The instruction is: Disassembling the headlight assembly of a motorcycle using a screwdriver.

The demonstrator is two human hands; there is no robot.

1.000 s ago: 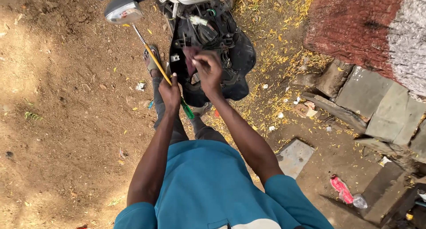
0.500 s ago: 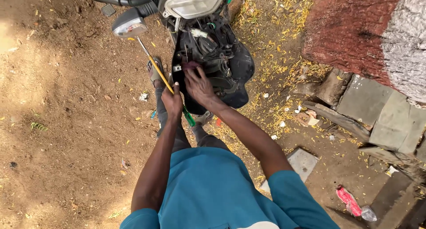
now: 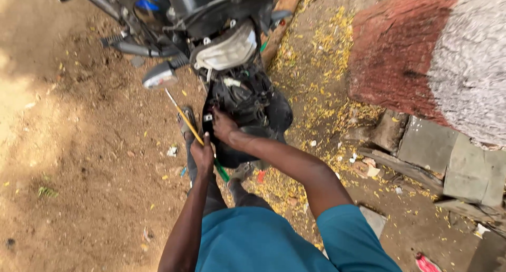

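Motorcycle headlight housing, black, hung at the front of a motorcycle at 12 o'clock of the view, tilted down toward the person. A pale lens part sat just above it; a grey turn indicator stuck out at its 9 o'clock.

Left hand was wrapped around a screwdriver with a yellow shaft section and green handle end; fingers pressed together on the handle, tip pointing toward 11 o'clock, near the indicator. Right hand lay on the lower left of the housing, fingers curled against the black plastic; whether they pinched anything, could not tell.

Surface: bare brown dirt ground, dry, with scattered pebbles and small bits of litter. Yellow fallen petals were strewn thickly from 1 to 5 o'clock. A thick tree trunk, painted red and white in bands, stood at 2 o'clock. Grey stone slabs lay at its base at 3 to 4 o'clock, edges touching. Setting outdoors, daylight, partial shade. The person wore a teal shirt.
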